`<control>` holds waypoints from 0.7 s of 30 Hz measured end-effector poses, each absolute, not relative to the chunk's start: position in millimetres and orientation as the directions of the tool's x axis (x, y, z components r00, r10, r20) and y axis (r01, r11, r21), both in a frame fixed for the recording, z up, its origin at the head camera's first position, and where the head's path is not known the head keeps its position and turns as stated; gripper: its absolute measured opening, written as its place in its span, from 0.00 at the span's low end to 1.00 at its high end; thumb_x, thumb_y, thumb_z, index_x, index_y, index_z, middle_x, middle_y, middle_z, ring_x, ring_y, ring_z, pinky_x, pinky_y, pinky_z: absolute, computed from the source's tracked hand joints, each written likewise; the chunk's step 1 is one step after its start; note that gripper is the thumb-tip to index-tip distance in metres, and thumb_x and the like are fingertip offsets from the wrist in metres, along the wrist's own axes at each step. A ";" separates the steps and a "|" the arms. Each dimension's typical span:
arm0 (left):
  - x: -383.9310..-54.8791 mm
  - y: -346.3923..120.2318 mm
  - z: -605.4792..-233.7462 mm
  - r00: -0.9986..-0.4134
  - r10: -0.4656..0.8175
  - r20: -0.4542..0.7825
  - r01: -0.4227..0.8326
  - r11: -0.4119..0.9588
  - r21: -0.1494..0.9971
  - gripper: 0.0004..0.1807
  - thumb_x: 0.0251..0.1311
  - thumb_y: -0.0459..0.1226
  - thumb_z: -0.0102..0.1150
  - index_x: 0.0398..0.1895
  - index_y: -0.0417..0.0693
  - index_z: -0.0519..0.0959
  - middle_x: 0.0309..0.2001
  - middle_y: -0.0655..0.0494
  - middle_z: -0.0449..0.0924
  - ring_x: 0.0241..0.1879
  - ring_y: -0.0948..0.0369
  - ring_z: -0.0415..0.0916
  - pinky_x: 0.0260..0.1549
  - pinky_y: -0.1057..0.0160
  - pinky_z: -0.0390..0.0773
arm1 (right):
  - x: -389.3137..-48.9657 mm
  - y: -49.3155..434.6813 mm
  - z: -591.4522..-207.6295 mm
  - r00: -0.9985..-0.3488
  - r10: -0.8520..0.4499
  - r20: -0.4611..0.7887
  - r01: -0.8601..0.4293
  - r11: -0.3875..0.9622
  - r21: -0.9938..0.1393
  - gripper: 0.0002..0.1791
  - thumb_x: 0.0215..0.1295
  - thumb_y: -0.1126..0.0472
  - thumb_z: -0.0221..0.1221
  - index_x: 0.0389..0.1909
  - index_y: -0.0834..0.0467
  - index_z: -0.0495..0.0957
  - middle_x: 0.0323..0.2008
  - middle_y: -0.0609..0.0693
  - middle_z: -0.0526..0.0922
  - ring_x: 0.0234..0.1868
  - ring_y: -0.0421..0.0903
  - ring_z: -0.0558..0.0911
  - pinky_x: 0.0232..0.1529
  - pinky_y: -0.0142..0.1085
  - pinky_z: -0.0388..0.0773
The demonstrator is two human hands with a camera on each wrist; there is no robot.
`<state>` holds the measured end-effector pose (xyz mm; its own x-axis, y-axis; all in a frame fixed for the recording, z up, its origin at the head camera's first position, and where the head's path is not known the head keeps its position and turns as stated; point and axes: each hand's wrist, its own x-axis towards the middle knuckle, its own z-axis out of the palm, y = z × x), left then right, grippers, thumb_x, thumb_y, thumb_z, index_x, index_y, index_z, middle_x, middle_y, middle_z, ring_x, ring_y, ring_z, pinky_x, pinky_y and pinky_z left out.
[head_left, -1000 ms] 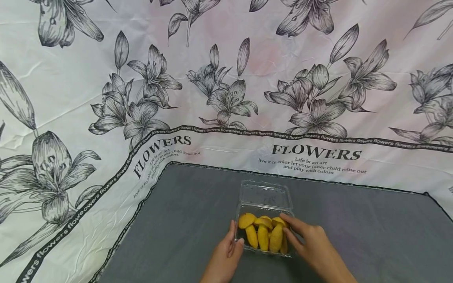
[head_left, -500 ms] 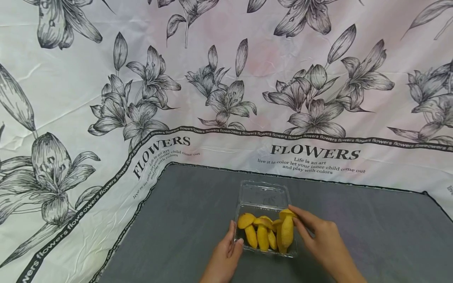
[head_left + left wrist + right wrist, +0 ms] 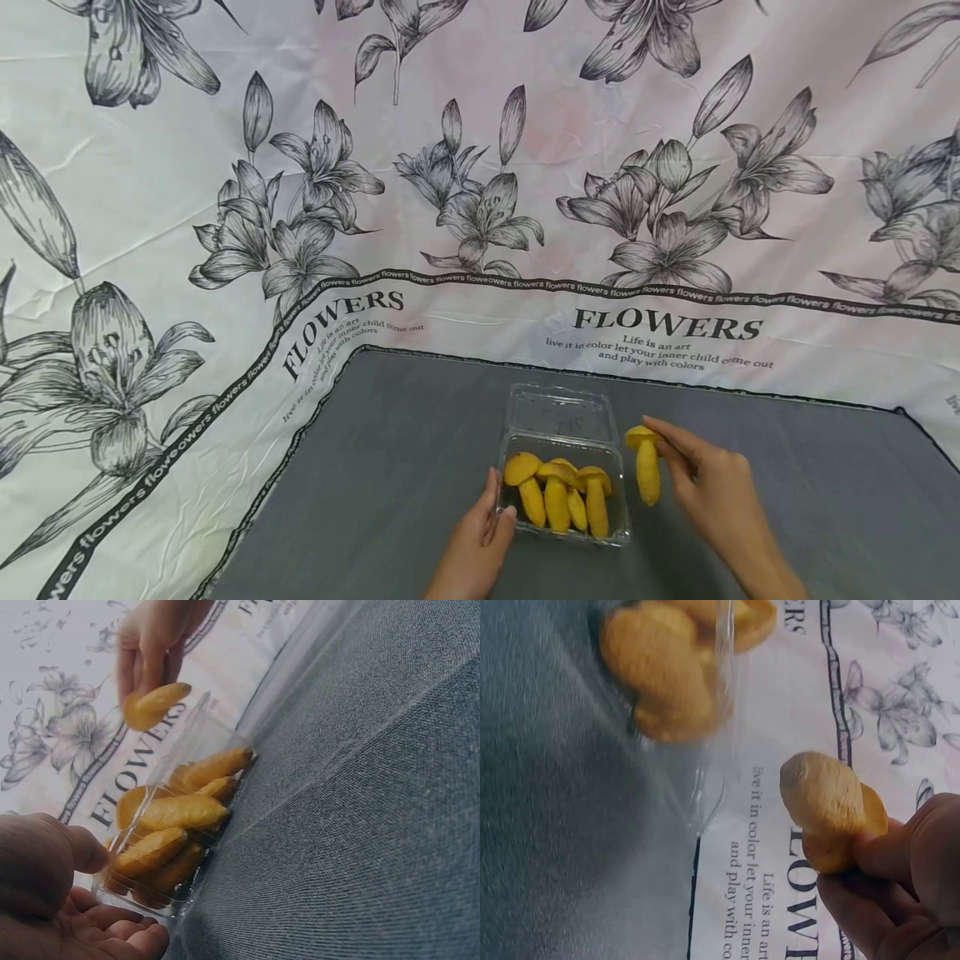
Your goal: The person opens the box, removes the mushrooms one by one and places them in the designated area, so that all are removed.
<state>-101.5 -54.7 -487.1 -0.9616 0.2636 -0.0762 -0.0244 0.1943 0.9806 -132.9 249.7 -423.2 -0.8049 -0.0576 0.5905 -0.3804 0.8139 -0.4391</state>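
Observation:
A clear plastic clamshell box lies with its lid folded back. Several yellow mushrooms with rounded caps and thick stems rest in it side by side. At the box's left wall my left hand grips the edge, thumb at the rim and fingers low on the outside, as the left wrist view shows. To the right of the box, my right hand pinches one yellow mushroom by its cap. That mushroom hangs stem down, apart from the box.
Grey cloth covers the table. Behind and to the left rises a white curtain printed with black flowers and lettering; its lower edge borders the tabletop.
The right hand has lifted a mushroom from the right end of the box and carried it out to the right. The left hand stays at the box's left side.

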 end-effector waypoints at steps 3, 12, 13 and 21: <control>-100.8 -54.9 -487.8 -0.962 0.261 -0.074 -0.023 0.194 0.981 0.42 0.83 0.46 0.51 0.83 0.31 0.44 0.83 0.34 0.43 0.56 0.46 0.82 0.56 0.52 0.83 | -136.7 254.1 -424.0 -0.823 -0.026 0.567 -0.340 0.823 -0.456 0.20 0.70 0.72 0.66 0.59 0.54 0.88 0.16 0.42 0.74 0.12 0.31 0.57 0.10 0.28 0.59; -100.9 -54.6 -488.2 -0.964 0.257 -0.071 -0.023 0.184 0.983 0.42 0.83 0.46 0.51 0.84 0.32 0.45 0.83 0.33 0.44 0.73 0.42 0.68 0.66 0.42 0.75 | -149.4 263.8 -433.2 -0.835 -0.005 0.550 -0.307 0.835 -0.458 0.18 0.72 0.72 0.65 0.58 0.56 0.87 0.16 0.43 0.75 0.13 0.33 0.58 0.10 0.30 0.59; -101.0 -54.8 -488.3 -0.964 0.256 -0.072 -0.024 0.186 0.982 0.42 0.83 0.46 0.51 0.84 0.32 0.45 0.83 0.33 0.44 0.72 0.42 0.69 0.66 0.42 0.75 | -151.3 264.6 -434.4 -0.839 -0.006 0.544 -0.303 0.835 -0.459 0.18 0.72 0.71 0.65 0.59 0.56 0.87 0.17 0.43 0.76 0.13 0.33 0.58 0.10 0.31 0.59; -100.8 -54.9 -489.4 -0.965 0.254 -0.065 -0.020 0.178 0.984 0.41 0.83 0.46 0.52 0.84 0.32 0.46 0.83 0.33 0.45 0.74 0.41 0.67 0.65 0.45 0.76 | -165.4 271.1 -448.1 -0.889 -0.008 0.458 -0.251 0.845 -0.473 0.17 0.75 0.70 0.62 0.60 0.58 0.86 0.28 0.54 0.87 0.15 0.38 0.61 0.14 0.32 0.60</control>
